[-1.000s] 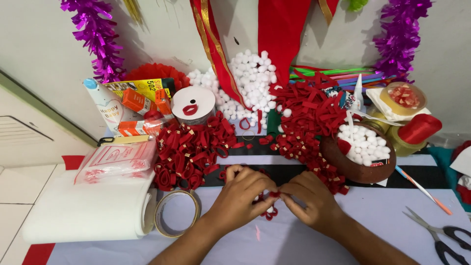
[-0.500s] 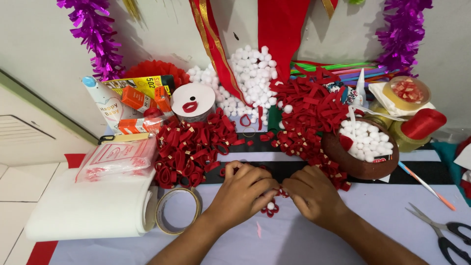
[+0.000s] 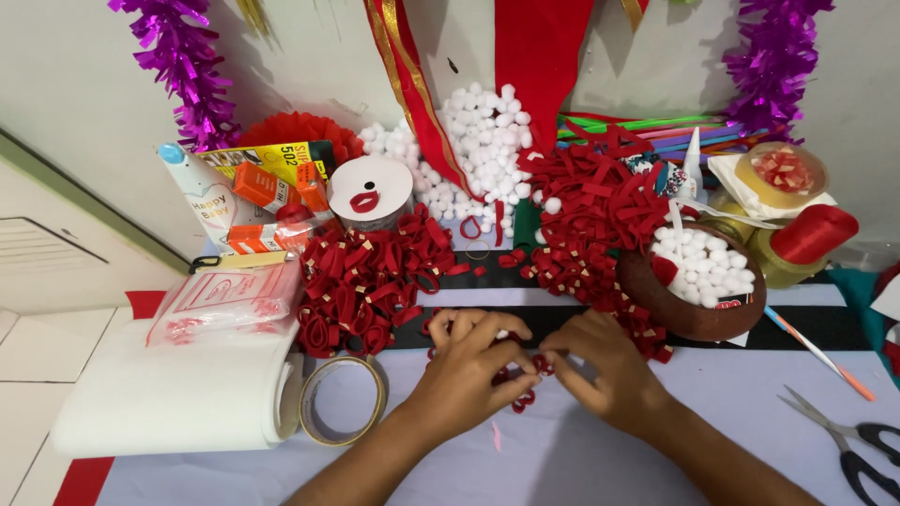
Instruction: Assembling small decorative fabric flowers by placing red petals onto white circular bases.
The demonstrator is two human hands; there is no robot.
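— What did the head view show of the hands?

— Both met at the middle of the pale table point(image 3: 656, 450). The left hand point(image 3: 466, 370) had its fingers curled, fingertips pressed together on a small red felt loop piece point(image 3: 521, 401). The right hand point(image 3: 605, 365) pinched the same cluster of loops from the other side, thumb and forefinger closed on it at the point where the two hands touched.

— Where was that piece lying?

— Low against the table, just in front of a black strip point(image 3: 797, 323), between the two hands.

— And around them?

— A heap of folded red loops point(image 3: 375, 276) sat just behind the left hand, a second heap of red strips point(image 3: 591, 220) behind the right. A brown bowl point(image 3: 689, 314) filled with white pompoms stood right of that heap, and more white pompoms point(image 3: 483, 141) were piled against the wall. A tape ring point(image 3: 342, 398) lay beside the left wrist, touching a white foam roll point(image 3: 178, 398). Scissors point(image 3: 844, 440) lay well to the right, near the table's edge. Purple tinsel point(image 3: 183, 66) hung on the wall.
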